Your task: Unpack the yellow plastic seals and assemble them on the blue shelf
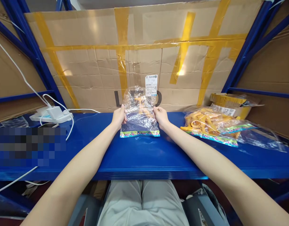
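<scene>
Between my hands is a clear plastic bag (139, 124) with a colourful printed strip along its lower edge and a white label (151, 84) at its upper right. A few orange pieces show through the film in its middle. My left hand (118, 117) is closed on the bag's left side, and my right hand (161, 116) pinches its right side. The bag is held up, tilted, above the blue tabletop (144, 157). Its fingers-side details are partly hidden by the film's glare.
To the right lie clear bags of orange pieces (205, 121), with an opened cardboard box (231, 103) behind them. At left are a white power strip (61, 117) with a charger and cables, and a blurred-out patch. A taped cardboard panel (99, 66) stands at the back between blue posts.
</scene>
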Demonstrator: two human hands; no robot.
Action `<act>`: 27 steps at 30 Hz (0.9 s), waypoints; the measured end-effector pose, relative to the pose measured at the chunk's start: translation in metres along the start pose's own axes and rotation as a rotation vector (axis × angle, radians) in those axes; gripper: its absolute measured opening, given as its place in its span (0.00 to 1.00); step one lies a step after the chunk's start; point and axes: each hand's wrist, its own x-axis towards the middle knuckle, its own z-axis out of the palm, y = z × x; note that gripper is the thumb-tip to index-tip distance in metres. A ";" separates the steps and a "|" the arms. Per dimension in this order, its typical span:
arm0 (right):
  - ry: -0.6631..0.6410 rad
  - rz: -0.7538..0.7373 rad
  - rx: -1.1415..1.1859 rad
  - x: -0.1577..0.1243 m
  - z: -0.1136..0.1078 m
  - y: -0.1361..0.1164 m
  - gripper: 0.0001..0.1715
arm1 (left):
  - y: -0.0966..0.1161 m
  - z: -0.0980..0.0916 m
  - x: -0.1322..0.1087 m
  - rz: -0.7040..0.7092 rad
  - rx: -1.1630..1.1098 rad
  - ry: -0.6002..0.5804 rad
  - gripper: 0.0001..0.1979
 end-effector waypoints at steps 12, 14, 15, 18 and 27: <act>-0.077 0.032 -0.019 -0.002 -0.005 -0.006 0.17 | -0.015 -0.006 0.021 0.378 0.143 0.228 0.21; -0.146 0.077 -0.027 -0.003 -0.003 -0.004 0.21 | -0.015 -0.009 0.022 0.379 0.139 0.268 0.20; -0.172 0.076 -0.045 -0.004 -0.001 -0.003 0.21 | -0.016 -0.011 0.023 0.377 0.140 0.284 0.20; -0.168 -0.002 -0.090 -0.006 0.003 0.000 0.22 | -0.017 -0.015 0.025 0.373 0.155 0.294 0.21; 0.011 -0.005 -0.126 0.002 0.003 0.009 0.18 | -0.015 -0.012 0.023 0.295 0.126 0.269 0.19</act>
